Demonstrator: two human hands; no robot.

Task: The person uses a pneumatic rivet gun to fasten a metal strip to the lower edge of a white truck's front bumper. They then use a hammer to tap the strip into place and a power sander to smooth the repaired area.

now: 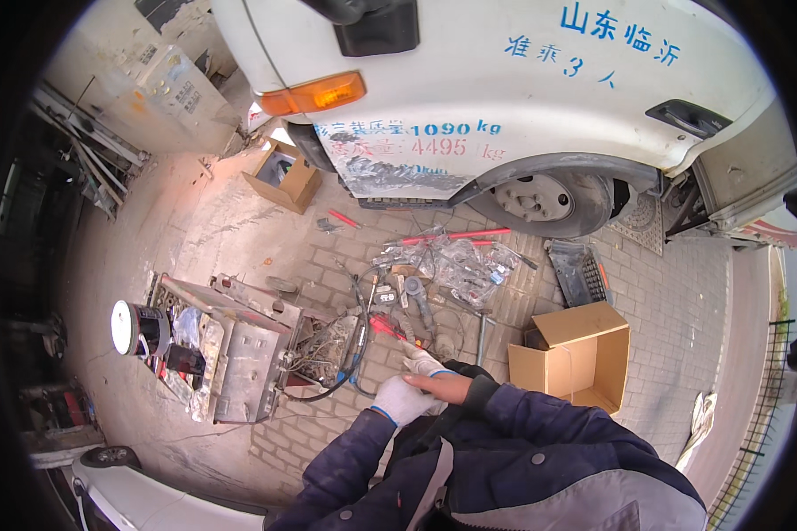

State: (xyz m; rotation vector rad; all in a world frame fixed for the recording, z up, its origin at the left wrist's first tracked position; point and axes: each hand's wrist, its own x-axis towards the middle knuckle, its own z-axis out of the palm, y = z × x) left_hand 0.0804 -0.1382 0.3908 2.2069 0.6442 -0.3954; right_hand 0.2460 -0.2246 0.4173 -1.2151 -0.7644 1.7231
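Note:
My two hands meet low in the middle of the view. My left hand (403, 403) wears a white work glove with a blue cuff; it is closed, and its fingertips are hidden against the right hand. My right hand (443, 387) shows bare skin and a thumb lying along the left glove. Another white work glove (423, 361) sticks out beyond the right hand, apparently gripped there; whether any fingers are inside it cannot be made out. Just past the gloves, a red-handled tool (386, 326) lies on the paving.
A dirty metal frame (243, 367) with cables and a white-lidded bucket (128, 327) stands at left. Tools and plastic bags (456, 270) lie ahead. Cardboard boxes stand at right (540, 372) and far left. A white truck (505, 97) with a wheel (549, 202) fills the far side.

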